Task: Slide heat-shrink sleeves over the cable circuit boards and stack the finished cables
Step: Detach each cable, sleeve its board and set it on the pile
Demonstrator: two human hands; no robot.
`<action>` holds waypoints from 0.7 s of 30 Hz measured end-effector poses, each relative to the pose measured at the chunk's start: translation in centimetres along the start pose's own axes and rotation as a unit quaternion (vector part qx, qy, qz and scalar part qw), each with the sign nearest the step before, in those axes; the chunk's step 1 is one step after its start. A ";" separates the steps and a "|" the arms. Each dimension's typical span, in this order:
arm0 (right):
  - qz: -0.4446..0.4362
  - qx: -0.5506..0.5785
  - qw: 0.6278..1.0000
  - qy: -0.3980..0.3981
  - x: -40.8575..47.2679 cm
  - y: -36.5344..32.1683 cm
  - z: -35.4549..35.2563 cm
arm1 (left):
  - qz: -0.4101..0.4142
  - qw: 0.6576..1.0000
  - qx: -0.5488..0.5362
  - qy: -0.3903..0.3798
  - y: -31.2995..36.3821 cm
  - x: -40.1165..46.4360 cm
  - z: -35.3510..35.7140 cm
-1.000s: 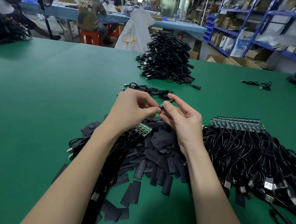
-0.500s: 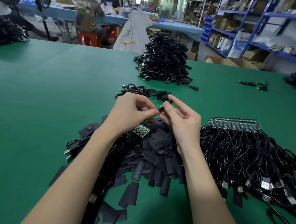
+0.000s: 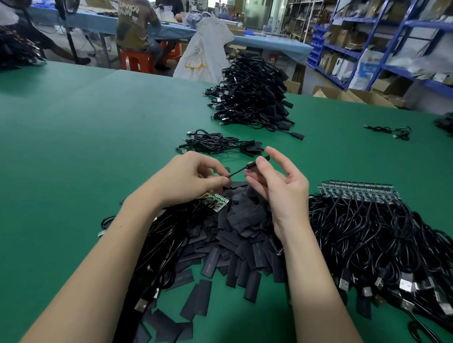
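Matt green cloth-like surface (image 3: 61, 161); flat matt black plastic sleeves (image 3: 241, 257); glossy black cables (image 3: 374, 246) with shiny metal plugs (image 3: 405, 284).

Bright, even overhead light falls on the green felt-covered table (image 3: 61, 161), with only soft, faint shadows under the forearms. Beyond the table's far edge, daylight burns out the far windows. Wide-angle distortion bends the blue metal shelving (image 3: 392, 35) right of the table. The far background looks soft; the near table is sharp.
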State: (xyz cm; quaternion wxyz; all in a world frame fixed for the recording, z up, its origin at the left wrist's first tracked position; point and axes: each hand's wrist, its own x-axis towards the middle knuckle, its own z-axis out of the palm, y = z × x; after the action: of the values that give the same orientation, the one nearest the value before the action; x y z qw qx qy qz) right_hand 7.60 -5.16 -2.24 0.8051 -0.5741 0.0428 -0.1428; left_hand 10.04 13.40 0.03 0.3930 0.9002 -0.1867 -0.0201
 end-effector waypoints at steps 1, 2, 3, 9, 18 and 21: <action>0.011 0.004 1.000 0.001 0.0 -0.1 0.0 | 0.005 1.000 -0.009 0.012 0.1 0.0 0.0; 0.023 0.007 1.000 0.005 0.1 -0.2 0.0 | 0.010 1.000 -0.017 0.025 0.2 0.0 0.1; 0.033 0.007 0.999 0.011 0.1 -0.2 0.0 | 0.014 0.999 -0.022 0.038 0.4 0.0 0.1; 0.054 -0.026 0.997 0.047 0.3 -0.6 -0.5 | 0.060 0.992 0.019 0.111 1.0 1.2 -0.4; 0.061 -0.059 0.996 0.039 0.4 -0.5 -0.6 | 0.066 0.968 0.229 0.082 0.2 13.4 -0.3; 0.063 -0.068 0.995 0.028 0.4 -0.4 -0.7 | 0.023 0.955 0.295 0.012 -1.3 15.6 0.8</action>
State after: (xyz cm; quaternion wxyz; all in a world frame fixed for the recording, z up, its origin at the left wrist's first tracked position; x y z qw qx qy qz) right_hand 7.77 -6.07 -2.10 0.7701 -0.6194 0.1111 -0.1051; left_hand 24.80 8.16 0.22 0.1124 0.9718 -0.1999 0.0555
